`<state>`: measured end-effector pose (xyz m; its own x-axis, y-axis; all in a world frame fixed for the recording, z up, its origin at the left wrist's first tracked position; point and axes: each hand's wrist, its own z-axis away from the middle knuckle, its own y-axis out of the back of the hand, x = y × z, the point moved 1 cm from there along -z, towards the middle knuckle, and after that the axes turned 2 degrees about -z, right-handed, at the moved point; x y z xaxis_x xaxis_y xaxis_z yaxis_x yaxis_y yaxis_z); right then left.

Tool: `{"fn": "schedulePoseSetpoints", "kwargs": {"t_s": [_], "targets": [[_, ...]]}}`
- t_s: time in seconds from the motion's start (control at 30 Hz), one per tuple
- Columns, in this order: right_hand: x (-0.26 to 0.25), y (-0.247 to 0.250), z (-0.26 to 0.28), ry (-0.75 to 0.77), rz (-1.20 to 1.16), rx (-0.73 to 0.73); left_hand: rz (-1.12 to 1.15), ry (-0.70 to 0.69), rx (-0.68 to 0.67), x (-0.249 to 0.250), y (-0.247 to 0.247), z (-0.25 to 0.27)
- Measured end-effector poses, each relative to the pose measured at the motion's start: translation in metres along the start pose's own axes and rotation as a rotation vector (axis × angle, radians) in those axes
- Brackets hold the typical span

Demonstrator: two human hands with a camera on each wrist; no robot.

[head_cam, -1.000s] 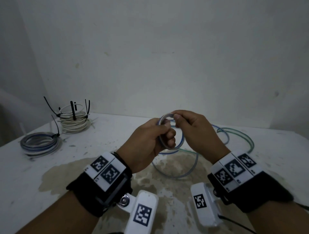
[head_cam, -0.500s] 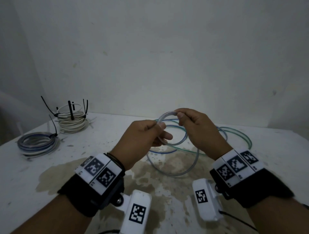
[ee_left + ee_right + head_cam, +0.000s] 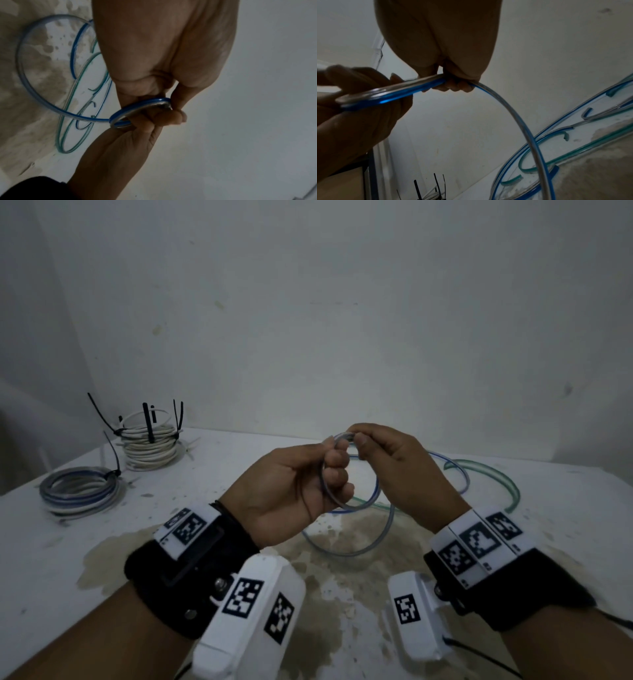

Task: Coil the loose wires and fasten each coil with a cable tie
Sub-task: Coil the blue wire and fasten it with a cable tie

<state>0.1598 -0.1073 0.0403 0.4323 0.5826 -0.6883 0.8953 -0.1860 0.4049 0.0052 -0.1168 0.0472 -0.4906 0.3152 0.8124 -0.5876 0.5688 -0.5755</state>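
A clear wire with a blue stripe (image 3: 371, 501) is wound into a small coil (image 3: 330, 494) held above the table. My left hand (image 3: 301, 484) grips the coil's left side, fingers curled through it. My right hand (image 3: 387, 460) pinches the coil's top (image 3: 344, 436). In the left wrist view the coil (image 3: 137, 109) sits between both hands' fingers. In the right wrist view the blue-striped coil (image 3: 388, 92) runs between the hands and its loose tail (image 3: 527, 128) drops to the table. A loose green-striped wire (image 3: 493, 474) lies behind the right hand.
Two tied coils sit at the far left: a white one (image 3: 150, 446) with black cable ties (image 3: 148, 419) sticking up, and a grey-blue one (image 3: 78, 494). The white table (image 3: 102, 563) has a brown stain (image 3: 346, 587) under the hands. A wall stands close behind.
Both hands kept hold of the coil. The left hand rolled palm-up and drew nearer, and the right hand's pinch stayed at the coil's top.
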Motion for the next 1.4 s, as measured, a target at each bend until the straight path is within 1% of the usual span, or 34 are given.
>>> {"fn": "schedulePoseSetpoints", "kwargs": {"t_s": [0.13, 0.43, 0.6, 0.7, 0.77, 0.83, 0.9, 0.97, 1.0, 1.03, 1.07, 1.1, 1.17, 1.2, 1.23, 1.27, 1.33, 1.37, 1.4], "targets": [[-0.001, -0.002, -0.001, -0.005, -0.048, -0.001, 0.001, 0.033, -0.029, 0.001, 0.001, 0.001], [0.000, -0.004, 0.000, 0.019, -0.043, -0.064, -0.030, 0.019, 0.036, 0.003, 0.005, 0.001], [0.006, -0.006, 0.004, -0.084, -0.025, -0.061, -0.038, -0.026, 0.140, 0.007, 0.009, 0.003], [0.014, 0.000, 0.012, -0.204, -0.043, -0.085, -0.013, -0.097, 0.205, 0.016, 0.013, 0.006], [0.021, 0.007, 0.018, -0.264, -0.005, -0.135, 0.035, -0.141, 0.229, 0.024, 0.016, 0.009], [0.030, 0.014, 0.021, -0.289, 0.059, -0.188, 0.075, -0.182, 0.238, 0.028, 0.020, 0.012], [0.039, 0.020, 0.023, -0.310, 0.177, -0.224, 0.099, -0.216, 0.236, 0.030, 0.020, 0.016], [0.044, 0.024, 0.025, -0.325, 0.306, -0.228, 0.117, -0.248, 0.221, 0.032, 0.020, 0.020], [0.045, 0.027, 0.025, -0.322, 0.366, -0.208, 0.125, -0.263, 0.215, 0.033, 0.019, 0.022], [0.044, 0.030, 0.024, -0.313, 0.403, -0.158, 0.131, -0.276, 0.212, 0.035, 0.019, 0.024], [0.043, 0.032, 0.024, -0.298, 0.406, -0.071, 0.134, -0.283, 0.210, 0.036, 0.018, 0.026], [0.042, 0.035, 0.023, -0.286, 0.371, 0.042, 0.134, -0.285, 0.208, 0.038, 0.018, 0.027], [0.035, 0.040, 0.020, -0.259, 0.199, 0.281, 0.114, -0.273, 0.195, 0.039, 0.016, 0.031], [0.031, 0.042, 0.018, -0.231, 0.117, 0.386, 0.096, -0.264, 0.185, 0.039, 0.016, 0.032], [0.030, 0.044, 0.016, -0.189, 0.092, 0.464, 0.080, -0.256, 0.175, 0.039, 0.014, 0.033], [0.029, 0.046, 0.015, -0.128, 0.174, 0.510, 0.071, -0.253, 0.162, 0.038, 0.013, 0.034], [0.025, 0.048, 0.012, 0.002, 0.475, 0.511, 0.073, -0.271, 0.127, 0.038, 0.012, 0.034], [0.023, 0.046, 0.010, 0.031, 0.580, 0.463, 0.075, -0.288, 0.110, 0.038, 0.011, 0.035], [0.020, 0.043, 0.009, 0.028, 0.634, 0.393, 0.072, -0.305, 0.096, 0.038, 0.011, 0.035]]}}
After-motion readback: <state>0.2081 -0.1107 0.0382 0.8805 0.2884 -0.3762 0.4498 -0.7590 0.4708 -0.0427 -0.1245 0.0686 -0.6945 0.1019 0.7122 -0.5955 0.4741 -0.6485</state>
